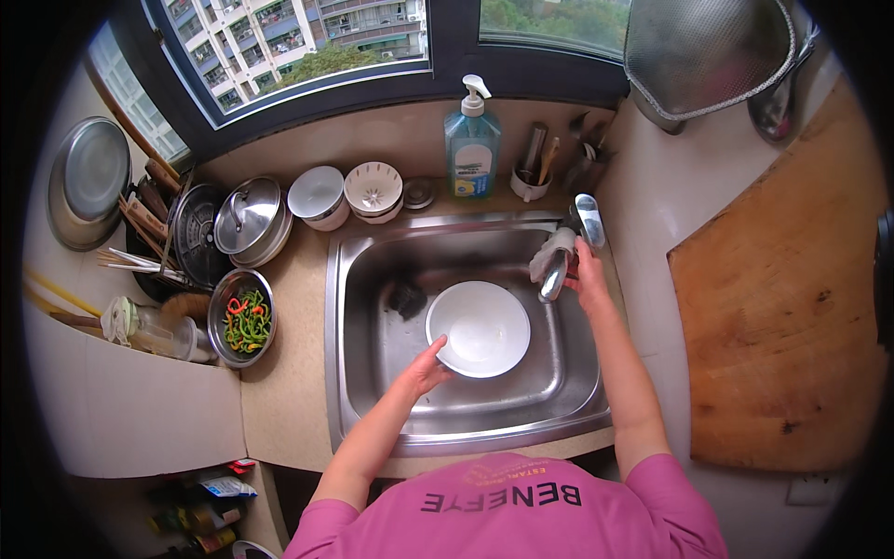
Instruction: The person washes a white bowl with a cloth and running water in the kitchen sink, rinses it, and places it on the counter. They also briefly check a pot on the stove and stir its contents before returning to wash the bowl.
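Note:
My left hand (427,369) grips the near left rim of a white bowl (482,325), its thumb over the edge, above the stainless steel sink (377,437). The bowl looks empty. At the sink's right side my right hand (588,274) is at the metal faucet (554,278), behind its spout. A pale, crumpled cloth (552,250) lies against the faucet by my fingers; whether the fingers grip it or only touch it is hidden. The faucet's lever (589,219) stands above them. A dark scouring pad (407,299) lies in the sink, left of the bowl.
Behind the sink stand a blue pump bottle (472,150) and stacked bowls (374,189). Left are a lidded pot (248,216) and a metal bowl of sliced peppers (242,318). A wooden cutting board (782,314) is at right, a mesh strainer (705,56) above.

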### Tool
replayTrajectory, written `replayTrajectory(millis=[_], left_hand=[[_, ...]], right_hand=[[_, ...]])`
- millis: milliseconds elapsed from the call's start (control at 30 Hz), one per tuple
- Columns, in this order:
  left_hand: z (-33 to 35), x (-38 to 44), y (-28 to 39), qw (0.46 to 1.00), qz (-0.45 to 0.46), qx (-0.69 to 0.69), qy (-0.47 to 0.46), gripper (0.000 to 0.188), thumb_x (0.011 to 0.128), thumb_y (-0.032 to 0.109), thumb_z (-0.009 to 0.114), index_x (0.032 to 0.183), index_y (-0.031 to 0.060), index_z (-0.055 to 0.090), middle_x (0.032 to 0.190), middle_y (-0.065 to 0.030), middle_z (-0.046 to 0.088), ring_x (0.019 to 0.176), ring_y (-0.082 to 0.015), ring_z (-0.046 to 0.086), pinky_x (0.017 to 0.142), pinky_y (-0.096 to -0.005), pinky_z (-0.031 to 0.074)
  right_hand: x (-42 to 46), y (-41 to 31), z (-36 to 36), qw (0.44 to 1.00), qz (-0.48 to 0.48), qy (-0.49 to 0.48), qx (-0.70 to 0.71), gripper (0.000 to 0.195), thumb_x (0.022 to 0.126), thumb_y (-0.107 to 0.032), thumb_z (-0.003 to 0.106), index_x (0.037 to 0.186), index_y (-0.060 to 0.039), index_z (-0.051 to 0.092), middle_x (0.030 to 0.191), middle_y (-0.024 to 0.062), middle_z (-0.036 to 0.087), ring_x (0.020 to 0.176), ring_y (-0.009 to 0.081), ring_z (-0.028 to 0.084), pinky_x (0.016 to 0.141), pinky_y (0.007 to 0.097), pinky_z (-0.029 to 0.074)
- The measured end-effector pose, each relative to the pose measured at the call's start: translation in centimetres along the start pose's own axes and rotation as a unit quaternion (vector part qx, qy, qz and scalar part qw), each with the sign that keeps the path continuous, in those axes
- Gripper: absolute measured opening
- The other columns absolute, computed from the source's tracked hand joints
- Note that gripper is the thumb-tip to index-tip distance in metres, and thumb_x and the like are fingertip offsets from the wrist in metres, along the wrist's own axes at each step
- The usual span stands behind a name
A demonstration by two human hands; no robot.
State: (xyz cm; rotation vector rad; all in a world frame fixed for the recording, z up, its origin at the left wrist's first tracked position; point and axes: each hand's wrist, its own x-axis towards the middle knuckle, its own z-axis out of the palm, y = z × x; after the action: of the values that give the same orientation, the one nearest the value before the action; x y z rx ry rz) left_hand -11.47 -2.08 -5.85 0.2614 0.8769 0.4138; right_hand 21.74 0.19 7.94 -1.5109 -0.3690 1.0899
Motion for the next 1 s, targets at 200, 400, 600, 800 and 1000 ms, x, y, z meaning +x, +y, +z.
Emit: replayTrajectory(millis=[200, 400, 600, 800, 1000], left_hand=[[1.1, 0.6, 0.2, 0.988, 0.050, -0.141, 0.036, 0.069, 0.091, 0.053, 0.039, 0.141, 0.0087, 0.023, 0.142, -0.0135, 0.029, 0.130, -0.0332, 0.032, 0.106, -0.0520, 0.030], [-3.2, 3.9, -2.3, 0.985, 0.085, -0.146, 0.024, 0.074, 0.090, 0.049, 0.046, 0.143, 0.0086, 0.014, 0.143, -0.0142, 0.027, 0.132, -0.0318, 0.030, 0.107, -0.0488, 0.029], [-1.6, 0.1, -0.6, 0.913, 0.081, 0.244, 0.316, 0.067, 0.087, 0.030, 0.051, 0.141, 0.0018, 0.023, 0.146, -0.0208, 0.022, 0.134, -0.0295, 0.025, 0.109, -0.0405, 0.023], [9.9, -4.3, 15.1, 0.630, 0.512, 0.570, 0.126, 0.049, 0.083, 0.007, 0.047, 0.130, 0.0003, 0.040, 0.138, -0.0195, 0.036, 0.129, -0.0322, 0.033, 0.108, -0.0363, 0.027], [26.2, -5.0, 29.7, 0.270, 0.640, 0.700, 0.167, 0.064, 0.077, -0.004, 0.045, 0.137, 0.0135, 0.036, 0.146, -0.0104, 0.029, 0.136, -0.0306, 0.023, 0.109, -0.0425, 0.023]], right_hand=[[0.7, 0.3, -1.5, 0.998, -0.008, 0.019, -0.066, 0.034, 0.083, -0.039, 0.059, 0.099, -0.0087, 0.060, 0.090, 0.0022, 0.060, 0.077, 0.0137, 0.057, 0.059, 0.0298, 0.048], [-0.7, 0.9, -2.3, 0.979, -0.187, 0.022, -0.075, 0.022, 0.088, -0.024, 0.058, 0.100, -0.0062, 0.063, 0.089, 0.0001, 0.061, 0.079, 0.0088, 0.054, 0.067, 0.0245, 0.044], [-7.4, -4.4, 1.1, 0.959, -0.234, -0.115, 0.111, 0.021, 0.092, -0.021, 0.053, 0.107, -0.0072, 0.059, 0.094, -0.0008, 0.062, 0.088, 0.0089, 0.056, 0.079, 0.0254, 0.044], [-6.8, -9.5, 6.0, 0.899, -0.156, -0.289, 0.290, 0.023, 0.091, -0.018, 0.050, 0.112, -0.0122, 0.053, 0.107, 0.0032, 0.060, 0.096, 0.0154, 0.057, 0.086, 0.0327, 0.047], [3.6, -11.2, 13.8, 0.869, -0.038, -0.277, 0.409, 0.019, 0.092, -0.015, 0.044, 0.107, -0.0118, 0.055, 0.106, 0.0046, 0.060, 0.100, 0.0205, 0.056, 0.092, 0.0368, 0.043]])
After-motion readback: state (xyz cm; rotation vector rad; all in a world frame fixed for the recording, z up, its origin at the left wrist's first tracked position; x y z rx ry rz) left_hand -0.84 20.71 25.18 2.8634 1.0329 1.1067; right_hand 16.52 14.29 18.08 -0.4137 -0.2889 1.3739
